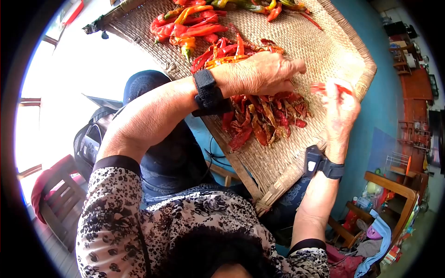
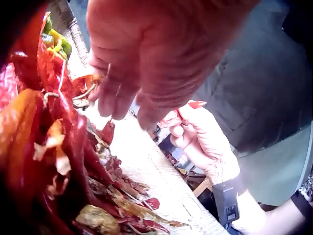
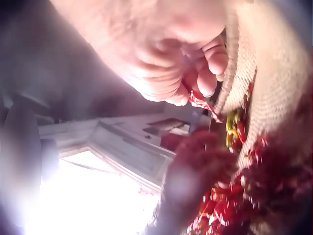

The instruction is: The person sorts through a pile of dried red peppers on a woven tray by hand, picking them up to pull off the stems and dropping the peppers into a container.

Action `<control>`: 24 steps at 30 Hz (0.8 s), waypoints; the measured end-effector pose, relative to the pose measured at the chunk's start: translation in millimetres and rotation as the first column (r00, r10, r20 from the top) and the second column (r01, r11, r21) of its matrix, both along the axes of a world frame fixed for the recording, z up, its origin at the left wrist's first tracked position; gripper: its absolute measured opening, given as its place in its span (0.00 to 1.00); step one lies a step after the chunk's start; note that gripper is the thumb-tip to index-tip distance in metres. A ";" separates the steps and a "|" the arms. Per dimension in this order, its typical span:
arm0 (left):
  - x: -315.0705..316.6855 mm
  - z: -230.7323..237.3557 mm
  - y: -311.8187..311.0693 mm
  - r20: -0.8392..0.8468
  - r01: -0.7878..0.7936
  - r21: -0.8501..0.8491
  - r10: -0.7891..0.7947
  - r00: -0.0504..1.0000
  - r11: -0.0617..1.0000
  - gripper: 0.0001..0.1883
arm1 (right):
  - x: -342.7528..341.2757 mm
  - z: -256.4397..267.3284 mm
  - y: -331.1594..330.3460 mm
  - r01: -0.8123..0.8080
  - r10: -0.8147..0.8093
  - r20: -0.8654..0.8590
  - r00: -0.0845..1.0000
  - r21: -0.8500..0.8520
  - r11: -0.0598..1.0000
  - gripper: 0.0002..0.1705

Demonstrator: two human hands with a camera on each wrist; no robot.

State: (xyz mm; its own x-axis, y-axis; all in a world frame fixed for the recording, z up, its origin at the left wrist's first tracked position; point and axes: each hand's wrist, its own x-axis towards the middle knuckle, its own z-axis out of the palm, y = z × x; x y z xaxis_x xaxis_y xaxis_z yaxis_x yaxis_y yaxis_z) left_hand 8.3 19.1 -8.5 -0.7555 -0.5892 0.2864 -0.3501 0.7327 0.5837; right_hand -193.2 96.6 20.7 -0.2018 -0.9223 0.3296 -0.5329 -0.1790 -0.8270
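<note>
My right hand [image 1: 340, 109] is raised over the right edge of the woven tray, pinching a red chili pepper [image 3: 199, 100] between thumb and fingers. My left hand [image 1: 266, 73] reaches across just above the pepper heap, its fingers pointing toward the right hand and holding nothing visible. Beneath it lies a pile of shrivelled, dark red dried chili peppers [image 1: 264, 121]. In the left wrist view, the left fingertips [image 2: 117, 105] hang close over the peppers. Glossy red and orange chili peppers [image 1: 190, 28] lie farther up the tray.
The woven tray [image 1: 301, 148] has a wooden frame and slants across my lap. Green and yellow peppers [image 1: 245, 5] lie at its far end. A wooden chair [image 1: 60, 199] stands at left. On the right, a wooden shelf [image 1: 394, 190] holds household items beside a blue wall [image 1: 366, 125].
</note>
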 end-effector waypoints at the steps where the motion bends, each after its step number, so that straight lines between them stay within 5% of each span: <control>1: 1.8 -1.8 -0.2 0.086 0.047 -0.038 -0.044 0.995 0.998 0.19 | -16.8 -2.8 -1.2 0.056 -0.054 0.026 0.998 -0.078 0.995 0.07; 2: 4.0 -7.6 -0.2 0.084 0.048 -0.041 -0.044 0.996 0.998 0.19 | -36.0 -4.8 -2.7 0.113 -0.105 0.056 0.993 -0.155 0.981 0.08; 4: 7.4 -20.2 0.3 0.286 0.234 -0.331 -0.140 0.948 0.914 0.22 | -67.9 3.7 6.0 0.297 -0.310 -0.023 0.950 -0.224 0.928 0.09; 9: -3.1 -17.4 4.8 0.373 0.213 -0.324 -0.082 0.924 0.922 0.13 | -138.9 1.2 32.6 0.474 -0.526 -0.114 0.843 -0.305 0.826 0.12; 11: -7.4 -19.4 -1.3 0.332 0.200 -0.320 -0.088 0.939 0.926 0.12 | -124.9 10.6 41.9 0.662 -0.634 -0.586 0.504 -0.209 0.720 0.15; 14: -7.4 -10.5 -2.1 0.241 0.181 -0.353 -0.098 0.966 0.918 0.08 | -123.6 1.3 35.4 0.519 -0.592 -0.715 0.372 -0.368 0.771 0.19; 15: -7.2 -4.6 -1.1 0.196 0.155 -0.316 -0.096 0.976 0.936 0.08 | -118.1 0.8 29.6 0.412 -0.564 -0.596 0.572 -0.385 0.826 0.20; 18: -5.2 -2.5 -1.4 0.063 0.116 -0.287 -0.102 0.993 0.951 0.08 | -60.1 8.5 17.0 0.267 -0.305 -0.329 0.894 -0.156 0.951 0.21; 20: -5.5 0.0 -0.6 -0.110 0.115 -0.284 -0.151 0.982 0.952 0.08 | -28.8 6.1 11.0 0.051 -0.050 -0.242 0.969 0.000 0.999 0.22; 24: -3.9 5.0 2.2 -0.247 0.130 -0.270 -0.200 0.948 0.954 0.08 | 4.6 -4.6 1.1 -0.272 0.298 -0.183 0.937 0.155 0.950 0.18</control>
